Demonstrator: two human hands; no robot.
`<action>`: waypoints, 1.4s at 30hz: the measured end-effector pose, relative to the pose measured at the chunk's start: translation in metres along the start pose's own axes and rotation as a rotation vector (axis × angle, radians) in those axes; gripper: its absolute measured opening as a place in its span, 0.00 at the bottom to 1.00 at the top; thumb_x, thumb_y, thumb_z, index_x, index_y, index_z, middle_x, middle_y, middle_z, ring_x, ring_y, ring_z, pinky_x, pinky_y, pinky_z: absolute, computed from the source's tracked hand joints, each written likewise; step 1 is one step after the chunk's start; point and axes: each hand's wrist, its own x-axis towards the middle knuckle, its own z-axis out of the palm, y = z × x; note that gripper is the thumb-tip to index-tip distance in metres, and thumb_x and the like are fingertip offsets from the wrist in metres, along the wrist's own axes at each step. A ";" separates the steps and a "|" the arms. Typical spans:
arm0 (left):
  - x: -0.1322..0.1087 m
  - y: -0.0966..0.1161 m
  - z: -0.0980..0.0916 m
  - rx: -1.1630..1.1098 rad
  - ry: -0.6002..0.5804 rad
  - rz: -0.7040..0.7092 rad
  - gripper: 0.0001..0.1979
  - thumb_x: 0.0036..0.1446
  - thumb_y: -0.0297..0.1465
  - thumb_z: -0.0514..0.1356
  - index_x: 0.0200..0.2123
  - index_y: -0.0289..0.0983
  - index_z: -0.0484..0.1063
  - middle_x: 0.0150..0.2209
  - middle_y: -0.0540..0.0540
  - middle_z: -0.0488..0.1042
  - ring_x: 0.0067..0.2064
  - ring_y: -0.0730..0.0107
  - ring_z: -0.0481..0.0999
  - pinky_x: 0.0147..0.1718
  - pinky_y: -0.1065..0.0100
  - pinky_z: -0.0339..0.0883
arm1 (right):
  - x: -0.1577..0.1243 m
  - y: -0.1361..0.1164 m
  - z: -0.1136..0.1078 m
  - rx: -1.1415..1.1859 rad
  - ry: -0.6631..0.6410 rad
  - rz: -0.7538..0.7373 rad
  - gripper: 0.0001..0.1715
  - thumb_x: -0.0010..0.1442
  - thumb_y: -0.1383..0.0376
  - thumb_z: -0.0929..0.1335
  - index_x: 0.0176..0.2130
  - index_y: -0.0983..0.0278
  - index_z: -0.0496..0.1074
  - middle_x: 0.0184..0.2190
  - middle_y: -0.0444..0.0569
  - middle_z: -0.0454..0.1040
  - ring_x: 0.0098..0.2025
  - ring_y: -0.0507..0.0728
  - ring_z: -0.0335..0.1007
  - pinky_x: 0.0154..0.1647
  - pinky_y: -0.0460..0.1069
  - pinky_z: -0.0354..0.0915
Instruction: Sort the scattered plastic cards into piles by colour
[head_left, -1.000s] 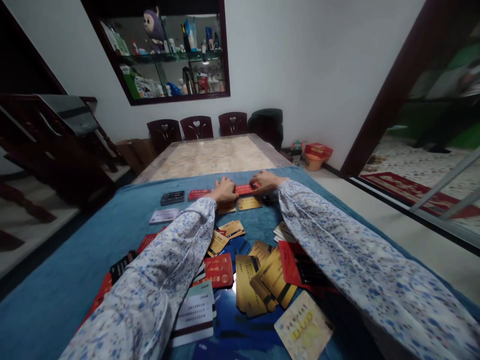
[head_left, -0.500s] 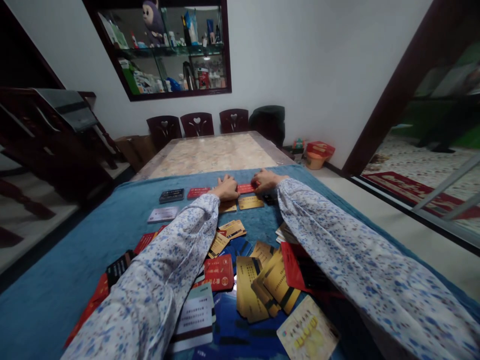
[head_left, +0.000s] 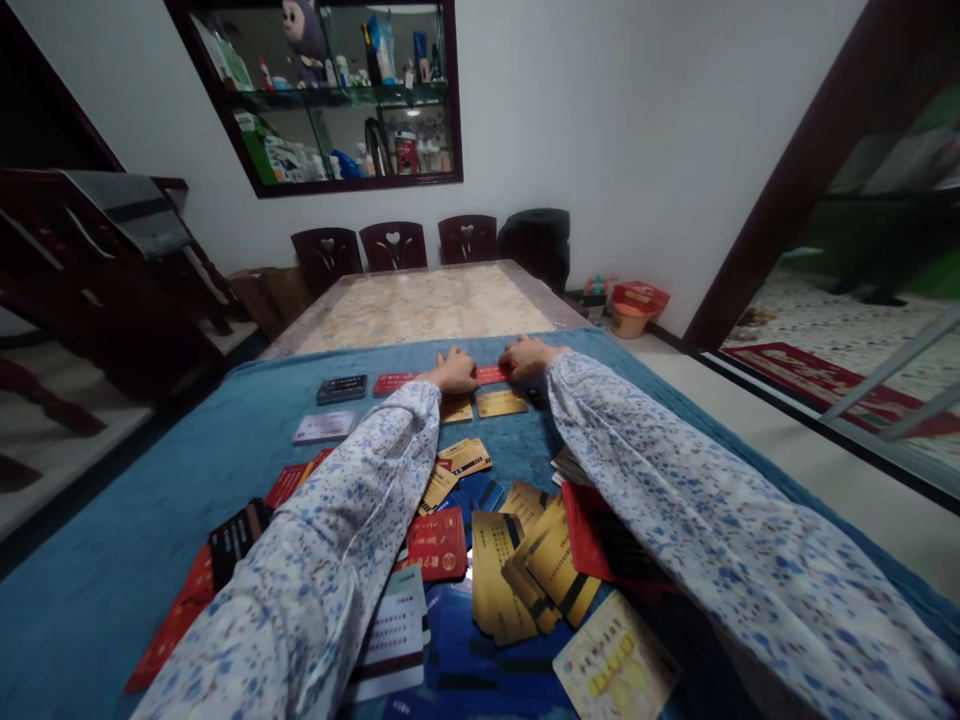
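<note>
Both my hands reach to the far part of the blue cloth, at either end of a stack of red cards [head_left: 491, 375]. My left hand [head_left: 455, 373] has its fingers bent against the stack's left end. At the right end, my right hand [head_left: 527, 358] presses with curled fingers. Beneath them lie gold cards [head_left: 502, 404], with a dark card partly hidden under the right hand. Left of my hands are another red stack [head_left: 395, 383], a black stack [head_left: 342, 389] and a pale stack [head_left: 325, 427], all lying flat.
Loose cards spread between my forearms: gold ones [head_left: 499, 580], red ones [head_left: 439, 545], blue ones [head_left: 480, 630] and white ones [head_left: 390, 640]. More red and black cards [head_left: 236, 545] lie by my left sleeve. Past the blue cloth [head_left: 180, 470] is the bare tabletop [head_left: 442, 305], with chairs [head_left: 394, 248] behind it.
My right hand has shifted slightly left along the red stack, its fingers closer in. My left hand has hardly moved.
</note>
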 end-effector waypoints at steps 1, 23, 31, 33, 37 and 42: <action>0.001 0.000 0.000 0.002 0.001 -0.001 0.16 0.62 0.36 0.59 0.47 0.36 0.80 0.59 0.33 0.72 0.65 0.42 0.61 0.62 0.41 0.61 | 0.001 -0.001 0.000 -0.006 -0.003 0.005 0.24 0.57 0.62 0.70 0.53 0.56 0.80 0.58 0.54 0.76 0.57 0.68 0.62 0.48 0.56 0.61; -0.001 -0.003 0.004 0.128 0.048 0.111 0.18 0.62 0.36 0.57 0.46 0.34 0.81 0.57 0.30 0.73 0.66 0.40 0.61 0.60 0.41 0.61 | 0.002 -0.010 -0.003 -0.037 -0.001 0.021 0.26 0.56 0.63 0.69 0.54 0.59 0.80 0.57 0.60 0.73 0.60 0.70 0.61 0.54 0.59 0.62; -0.016 -0.008 -0.003 0.101 0.082 0.127 0.17 0.61 0.35 0.57 0.48 0.34 0.79 0.58 0.31 0.72 0.67 0.39 0.59 0.60 0.42 0.60 | 0.002 -0.006 0.002 -0.047 0.047 0.018 0.29 0.55 0.64 0.70 0.57 0.59 0.78 0.58 0.60 0.73 0.61 0.72 0.60 0.55 0.62 0.62; -0.020 -0.012 -0.004 0.076 0.102 0.128 0.17 0.60 0.33 0.58 0.48 0.35 0.80 0.58 0.32 0.73 0.66 0.39 0.60 0.59 0.42 0.59 | 0.000 -0.006 0.002 -0.030 0.071 0.020 0.29 0.57 0.63 0.69 0.58 0.57 0.77 0.59 0.59 0.73 0.62 0.72 0.60 0.55 0.61 0.62; -0.031 -0.020 -0.006 0.046 0.128 0.143 0.18 0.60 0.32 0.57 0.49 0.35 0.80 0.57 0.32 0.73 0.66 0.40 0.59 0.58 0.44 0.57 | -0.009 -0.007 -0.004 0.016 0.117 -0.003 0.29 0.62 0.59 0.68 0.62 0.59 0.76 0.61 0.61 0.73 0.63 0.71 0.59 0.58 0.61 0.60; -0.049 -0.027 -0.010 0.017 0.151 0.158 0.19 0.62 0.33 0.57 0.53 0.37 0.79 0.59 0.33 0.72 0.67 0.40 0.58 0.58 0.44 0.55 | -0.025 -0.012 -0.012 0.038 0.175 -0.037 0.27 0.63 0.57 0.69 0.58 0.62 0.78 0.60 0.62 0.73 0.64 0.72 0.57 0.58 0.62 0.58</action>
